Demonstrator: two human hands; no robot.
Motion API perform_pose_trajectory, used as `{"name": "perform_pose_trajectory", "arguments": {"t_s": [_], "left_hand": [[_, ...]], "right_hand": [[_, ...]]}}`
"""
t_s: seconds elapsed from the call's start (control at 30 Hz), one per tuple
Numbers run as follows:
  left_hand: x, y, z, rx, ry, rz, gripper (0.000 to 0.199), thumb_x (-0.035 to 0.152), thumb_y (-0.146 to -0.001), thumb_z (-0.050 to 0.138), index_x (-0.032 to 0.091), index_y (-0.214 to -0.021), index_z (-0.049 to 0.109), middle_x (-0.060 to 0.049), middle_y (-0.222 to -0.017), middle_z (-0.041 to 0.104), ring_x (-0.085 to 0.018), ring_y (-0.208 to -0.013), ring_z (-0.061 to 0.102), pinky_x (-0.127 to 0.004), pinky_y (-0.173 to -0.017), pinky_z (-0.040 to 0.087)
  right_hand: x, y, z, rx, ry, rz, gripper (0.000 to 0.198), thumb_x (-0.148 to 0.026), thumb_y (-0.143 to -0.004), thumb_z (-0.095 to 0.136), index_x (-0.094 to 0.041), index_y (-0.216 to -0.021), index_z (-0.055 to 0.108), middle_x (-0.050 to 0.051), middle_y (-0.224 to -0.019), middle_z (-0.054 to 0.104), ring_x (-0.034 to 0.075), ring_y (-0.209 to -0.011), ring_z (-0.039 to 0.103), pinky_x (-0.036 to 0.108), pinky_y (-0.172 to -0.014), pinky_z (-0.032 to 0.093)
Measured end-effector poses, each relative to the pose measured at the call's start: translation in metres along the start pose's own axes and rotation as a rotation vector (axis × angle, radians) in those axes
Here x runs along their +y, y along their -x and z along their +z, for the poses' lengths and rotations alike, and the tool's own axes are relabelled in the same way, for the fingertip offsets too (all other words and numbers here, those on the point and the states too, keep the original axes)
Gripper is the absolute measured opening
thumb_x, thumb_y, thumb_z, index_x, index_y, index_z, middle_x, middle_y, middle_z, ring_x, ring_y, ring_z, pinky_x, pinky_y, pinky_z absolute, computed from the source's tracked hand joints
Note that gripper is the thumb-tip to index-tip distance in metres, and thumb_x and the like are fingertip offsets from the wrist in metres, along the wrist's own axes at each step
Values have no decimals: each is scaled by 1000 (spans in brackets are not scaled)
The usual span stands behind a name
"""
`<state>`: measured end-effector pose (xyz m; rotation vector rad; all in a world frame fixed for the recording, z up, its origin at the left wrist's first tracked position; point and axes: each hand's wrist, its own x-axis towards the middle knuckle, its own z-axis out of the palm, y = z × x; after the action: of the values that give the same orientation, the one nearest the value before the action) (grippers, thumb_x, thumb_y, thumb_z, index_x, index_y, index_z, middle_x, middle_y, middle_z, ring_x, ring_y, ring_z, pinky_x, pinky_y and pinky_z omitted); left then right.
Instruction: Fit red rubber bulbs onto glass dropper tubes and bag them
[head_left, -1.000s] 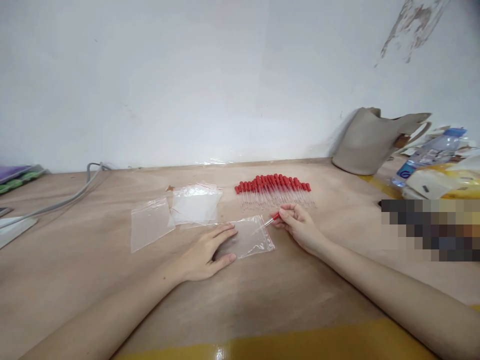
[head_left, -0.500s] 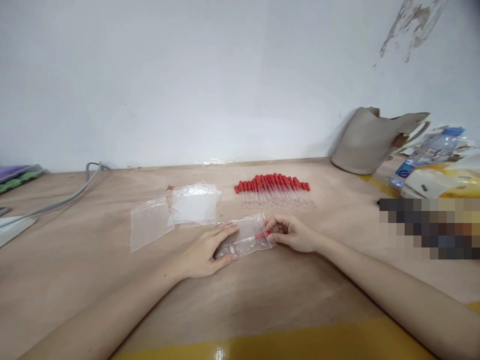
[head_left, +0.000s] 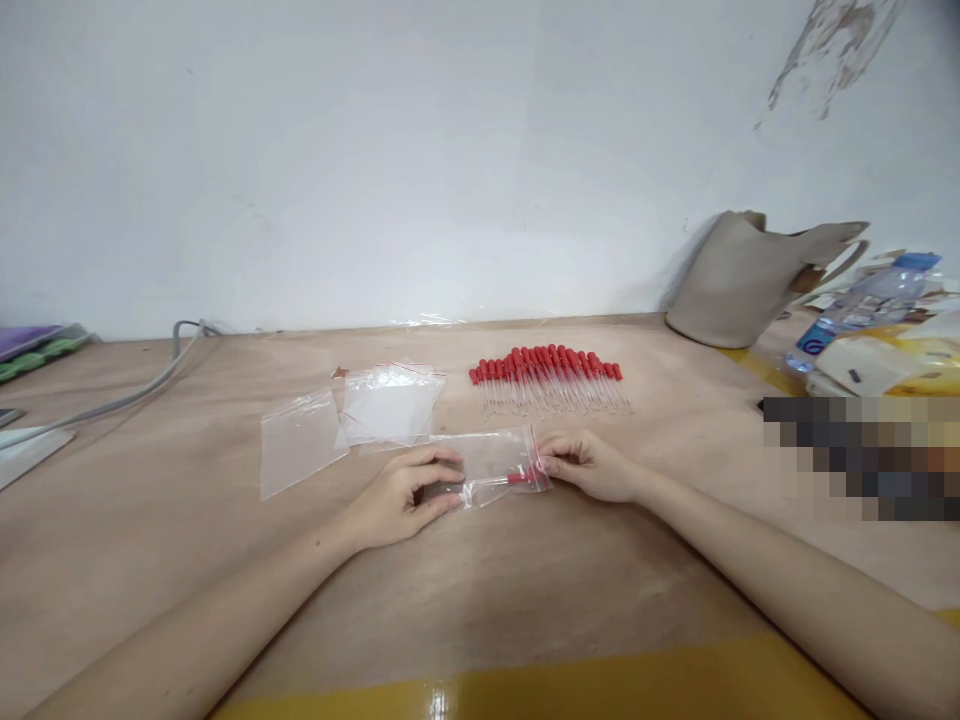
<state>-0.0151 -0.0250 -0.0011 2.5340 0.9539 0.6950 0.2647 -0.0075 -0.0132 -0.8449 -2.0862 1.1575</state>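
Note:
A clear zip-lock bag (head_left: pixel 491 455) lies on the table between my hands, its red-lined mouth turned to the right. Inside it is a dropper (head_left: pixel 519 478), its red bulb near the mouth and its thin clear stem pointing left. My left hand (head_left: pixel 397 497) has its fingers curled about the bag's closed left end, thumb in front. With thumb and fingers pinched, my right hand (head_left: pixel 589 467) grips the mouth's edge beside the bulb. Behind the bag, several droppers (head_left: pixel 551 370) lie in a row, red bulbs toward the wall.
Several flat zip-lock bags (head_left: pixel 390 408) overlap left of the droppers, with a single bag (head_left: pixel 300 445) nearer. A grey cable (head_left: pixel 142 398) runs along the far left. On the right are a beige bag (head_left: pixel 739 280), a water bottle (head_left: pixel 862 305) and yellow-white plastic packaging (head_left: pixel 877 360).
My left hand has drawn back slightly left and curled its fingers at the bag's end, where it lay flatter before. The dropper's bulb now sits behind the bag's mouth, my right hand pinching the edge.

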Motion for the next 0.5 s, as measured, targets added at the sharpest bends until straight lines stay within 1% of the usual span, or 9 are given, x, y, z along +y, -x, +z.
{"name": "perform_pose_trajectory", "arguments": {"t_s": [0.03, 0.1, 0.17, 0.27, 0.33, 0.4, 0.43, 0.5], "left_hand": [[-1, 0, 1, 5, -4, 31, 23, 29, -83, 54, 21, -102, 64, -7, -111, 59, -18, -95, 59, -31, -79, 51], [-2, 1, 4, 12, -16, 66, 25, 27, -82, 55, 21, -105, 63, -7, -107, 61, -18, -95, 59, -32, -82, 50], [-2, 0, 5, 16, -31, 74, 25, 27, -83, 55, 20, -106, 63, -7, -105, 62, -18, -96, 59, -32, -84, 49], [-2, 0, 5, 22, -52, 82, 25, 26, -83, 55, 19, -105, 63, -8, -105, 63, -18, -97, 59, -32, -85, 49], [-2, 0, 5, 27, -61, 88, 25, 27, -83, 54, 20, -106, 63, -8, -105, 63, -18, -98, 59, -33, -85, 49], [-2, 0, 6, 28, -66, 85, 26, 28, -83, 54, 20, -107, 62, -7, -106, 62, -19, -98, 58, -33, -86, 49], [-2, 0, 6, 30, -71, 78, 27, 28, -83, 54, 21, -108, 61, -7, -108, 62, -19, -99, 58, -34, -86, 49], [-1, -1, 5, 21, -86, 61, 30, 30, -83, 53, 21, -111, 59, -8, -113, 59, -20, -103, 56, -35, -89, 47]], "right_hand": [[-2, 1, -1, -3, 41, -21, 37, -45, -84, 46, -15, -68, 59, 3, -73, 55, 12, -70, 50, 25, -66, 40], [-5, 2, -2, 0, 65, -19, 40, -47, -85, 44, -15, -67, 60, 2, -72, 54, 11, -67, 48, 24, -63, 38], [-8, 3, 0, 17, 50, 21, 36, -48, -81, 50, -16, -72, 63, 1, -70, 53, 9, -61, 45, 22, -56, 36], [-10, 4, 5, 56, 2, 155, 32, -46, -72, 62, -16, -81, 67, -2, -60, 52, 7, -50, 37, 20, -46, 28], [-11, 4, 8, 100, -78, 285, 34, -46, -68, 65, -15, -81, 66, -3, -56, 52, 5, -44, 34, 20, -41, 25], [-12, 4, 11, 158, -181, 386, 35, -47, -65, 67, -15, -78, 62, -2, -59, 56, 4, -41, 35, 19, -39, 25], [-13, 4, 12, 177, -230, 410, 35, -47, -64, 68, -15, -77, 60, -2, -63, 58, 3, -39, 35, 19, -37, 25], [-16, 4, 13, 176, -304, 414, 35, -48, -66, 66, -15, -75, 56, -1, -70, 61, 1, -36, 34, 19, -35, 23]]}}
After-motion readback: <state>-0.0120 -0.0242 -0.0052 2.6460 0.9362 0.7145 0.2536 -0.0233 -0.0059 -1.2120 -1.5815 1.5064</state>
